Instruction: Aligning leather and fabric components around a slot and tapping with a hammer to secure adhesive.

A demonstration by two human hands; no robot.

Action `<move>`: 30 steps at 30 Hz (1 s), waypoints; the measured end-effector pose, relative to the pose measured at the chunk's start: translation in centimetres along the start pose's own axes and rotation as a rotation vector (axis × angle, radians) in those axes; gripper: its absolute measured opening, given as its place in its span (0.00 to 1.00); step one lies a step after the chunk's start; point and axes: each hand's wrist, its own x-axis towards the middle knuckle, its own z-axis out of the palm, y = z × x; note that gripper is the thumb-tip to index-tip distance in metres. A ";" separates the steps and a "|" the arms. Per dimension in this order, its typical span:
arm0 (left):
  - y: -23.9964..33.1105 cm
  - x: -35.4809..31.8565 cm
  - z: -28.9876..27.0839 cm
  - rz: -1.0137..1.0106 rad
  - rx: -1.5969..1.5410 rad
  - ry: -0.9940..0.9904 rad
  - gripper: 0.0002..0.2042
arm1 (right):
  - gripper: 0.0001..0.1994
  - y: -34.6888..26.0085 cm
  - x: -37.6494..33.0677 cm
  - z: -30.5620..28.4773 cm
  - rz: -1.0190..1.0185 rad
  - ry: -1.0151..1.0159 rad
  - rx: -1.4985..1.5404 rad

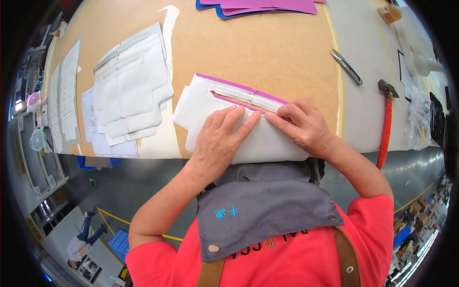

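Note:
A white bag-like panel (277, 138) with purple showing along its edges lies slanted on the table before me. Near its upper edge runs a long slot (239, 101) bordered by a purple strip. My left hand (217, 136) rests on the panel with fingers stretched out and spread, their tips at the slot's lower edge. At the slot's right end, my right hand (306, 126) has its thumb and fingers closed on the panel's edge. Its fingers hide that end of the slot.
Several similar white panels (138, 91) are stacked at left over paper sheets (107, 148). Purple panels (267, 5) lie on blue ones at the far edge. At right are thread snips (348, 68), a red-handled hammer (386, 122), a plastic bag (418, 119) and a whitish bottle (423, 64).

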 end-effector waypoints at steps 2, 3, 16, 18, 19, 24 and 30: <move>0.0 0.0 0.1 0.017 0.014 0.002 0.28 | 0.22 0.0 0.0 -0.1 -0.070 -0.010 -0.061; 0.0 0.0 0.0 0.017 0.017 0.003 0.28 | 0.22 0.1 0.1 0.0 -0.071 -0.007 -0.062; 1.7 0.0 1.2 0.028 0.006 0.066 0.25 | 0.21 0.0 -0.4 0.3 0.032 0.030 0.041; 1.8 0.0 1.3 0.029 0.003 0.070 0.25 | 0.20 0.0 -0.6 0.3 0.084 0.033 0.074; 1.8 -0.1 1.3 0.027 0.016 0.075 0.25 | 0.21 0.0 -0.7 0.2 0.074 0.025 0.074; 1.9 -0.2 1.4 0.015 0.023 0.083 0.25 | 0.21 -0.2 -0.7 -0.6 -0.041 -0.016 -0.026; 2.3 -0.1 1.5 0.002 -0.007 0.089 0.25 | 0.21 -0.2 -0.7 -0.7 -0.078 -0.022 -0.046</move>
